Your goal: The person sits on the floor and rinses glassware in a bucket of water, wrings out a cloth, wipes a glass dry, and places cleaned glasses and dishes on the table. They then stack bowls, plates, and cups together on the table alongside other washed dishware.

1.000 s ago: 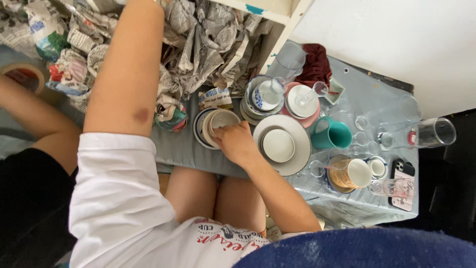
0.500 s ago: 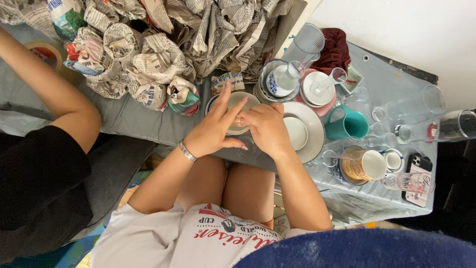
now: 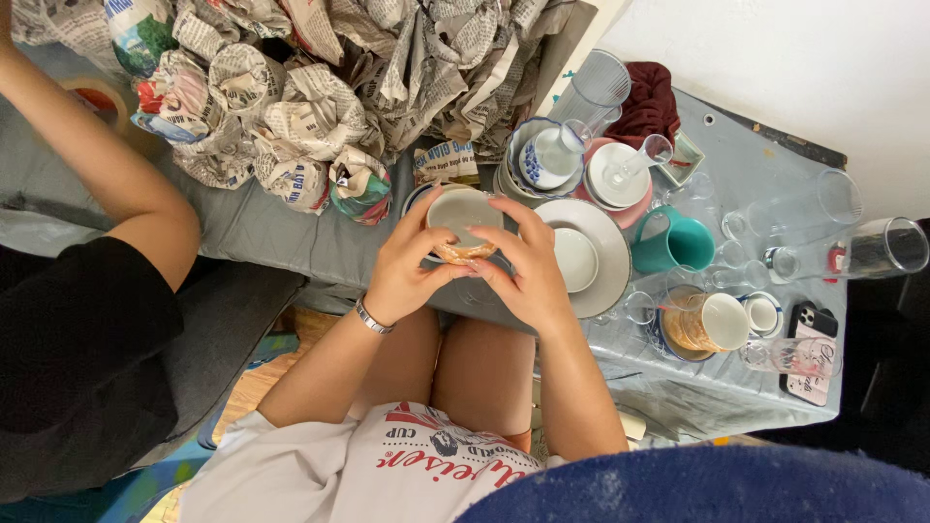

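Both your left hand (image 3: 402, 266) and right hand (image 3: 528, 271) cup the small orange-sided ceramic bowl (image 3: 462, 223) at frame centre, lifted and unwrapped; crumpled newspaper bundles (image 3: 281, 107) fill the upper left, bare crockery waits right.

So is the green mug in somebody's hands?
No, the green mug stands alone on the table; both hands hold a small bowl.

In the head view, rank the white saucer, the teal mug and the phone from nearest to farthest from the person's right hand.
1. White saucer: right beside the right hand, on the grey-rimmed plate.
2. Teal mug: farther right, past the plate's edge.
3. Phone: far right, near the table corner.
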`<state>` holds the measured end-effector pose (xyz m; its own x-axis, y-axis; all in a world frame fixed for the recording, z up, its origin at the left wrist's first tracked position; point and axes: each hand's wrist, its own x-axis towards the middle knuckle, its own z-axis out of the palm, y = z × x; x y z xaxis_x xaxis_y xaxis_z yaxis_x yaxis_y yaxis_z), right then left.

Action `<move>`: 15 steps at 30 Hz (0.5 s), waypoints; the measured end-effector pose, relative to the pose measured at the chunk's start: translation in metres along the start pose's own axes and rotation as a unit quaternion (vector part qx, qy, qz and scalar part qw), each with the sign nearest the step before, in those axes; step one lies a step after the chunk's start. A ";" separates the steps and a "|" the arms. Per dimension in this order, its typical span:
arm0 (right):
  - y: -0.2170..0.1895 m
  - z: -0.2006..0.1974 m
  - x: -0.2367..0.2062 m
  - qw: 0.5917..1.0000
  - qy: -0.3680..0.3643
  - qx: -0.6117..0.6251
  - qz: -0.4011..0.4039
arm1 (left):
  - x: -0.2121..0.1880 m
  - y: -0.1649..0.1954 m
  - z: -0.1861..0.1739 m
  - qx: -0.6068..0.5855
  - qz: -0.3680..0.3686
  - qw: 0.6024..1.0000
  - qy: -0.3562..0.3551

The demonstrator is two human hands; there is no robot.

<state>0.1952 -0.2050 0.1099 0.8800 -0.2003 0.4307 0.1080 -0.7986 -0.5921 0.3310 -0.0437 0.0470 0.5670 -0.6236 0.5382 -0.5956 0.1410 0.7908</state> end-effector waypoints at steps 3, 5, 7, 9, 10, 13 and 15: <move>0.002 -0.003 -0.002 0.998 -0.008 0.058 0.027 | 0.012 0.010 -0.012 0.033 0.027 0.999 -0.003; 0.004 -0.005 -0.004 0.994 -0.010 0.110 0.008 | 0.026 0.016 -0.023 0.080 0.080 0.994 -0.011; 0.007 -0.003 -0.005 0.990 -0.010 0.135 0.041 | 0.043 0.021 -0.032 0.064 0.104 0.993 0.002; 0.010 -0.001 -0.006 0.993 -0.014 0.111 0.044 | 0.067 0.023 -0.046 0.079 0.123 0.989 0.030; 0.012 0.000 -0.006 0.997 -0.016 0.074 0.030 | 0.082 0.021 -0.055 0.101 0.131 0.985 0.051; 0.018 0.004 -0.008 0.998 -0.038 0.034 0.038 | 0.141 0.005 -0.080 0.146 0.127 0.968 0.158; 0.022 0.006 -0.008 0.998 -0.044 0.032 0.036 | 0.192 -0.013 -0.091 0.196 0.144 0.944 0.224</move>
<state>0.1931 -0.2172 0.0891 0.9232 -0.2034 0.3261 0.0699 -0.7455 -0.6629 0.4997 -0.0957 0.1667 0.4815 -0.2027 0.8527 -0.8763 -0.0953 0.4722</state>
